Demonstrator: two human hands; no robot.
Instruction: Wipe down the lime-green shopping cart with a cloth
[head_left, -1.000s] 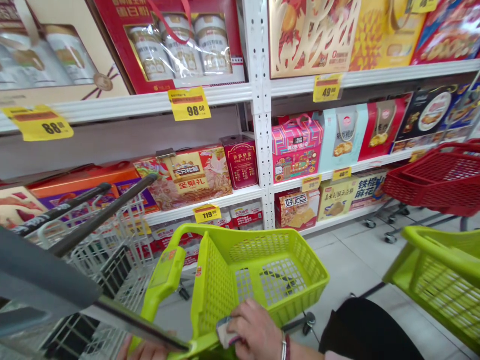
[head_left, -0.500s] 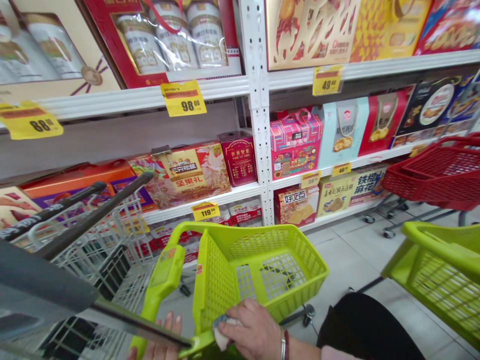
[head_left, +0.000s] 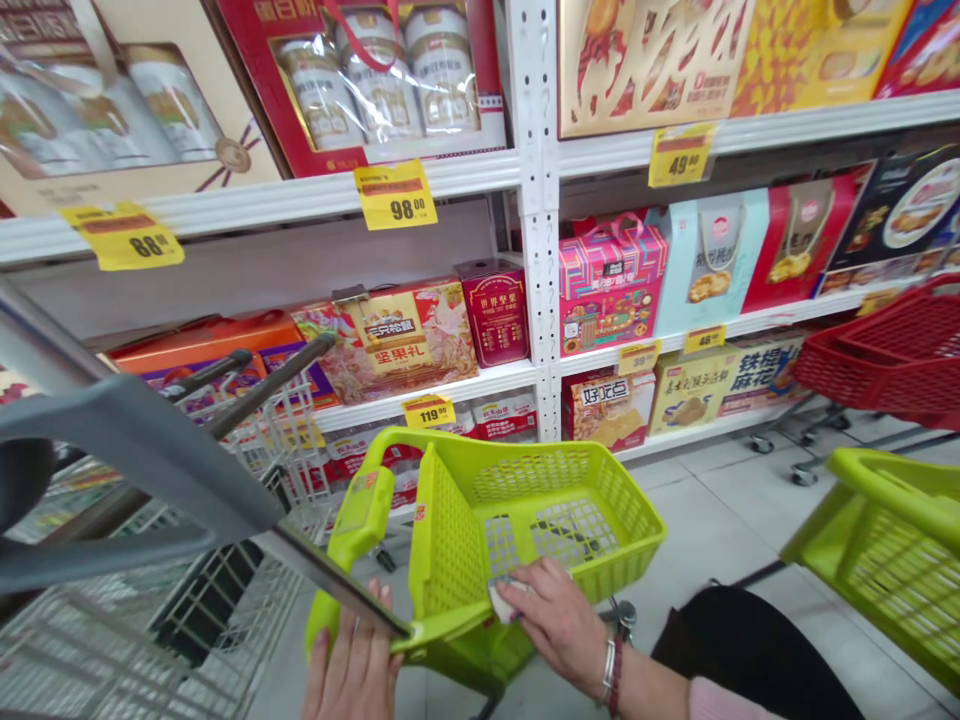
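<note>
1. Right hand [head_left: 559, 625]: grip closed on a small white cloth [head_left: 504, 600], pressed against the near rim of a lime-green plastic shopping basket cart [head_left: 450, 560]. Silver bangle [head_left: 609, 660] and dark red band on the wrist.
2. Left hand [head_left: 352, 660]: grip apart, fingers spread upright against the near end of the cart, below its green handle [head_left: 356, 515].
3. In the way: grey plastic panel [head_left: 135, 450], its dark edge just above the left fingers, blocking the lower left of the view.
4. Beside the cart: wire shopping cart [head_left: 225, 600] on the left, second lime-green cart [head_left: 885, 540] on the right, red basket cart [head_left: 885, 360] farther right. Black item [head_left: 742, 650] at lower right, kind unclear.
5. Ahead: white metal shelving [head_left: 544, 230] with boxed gift sets [head_left: 611, 285] and yellow price tags [head_left: 395, 195].
</note>
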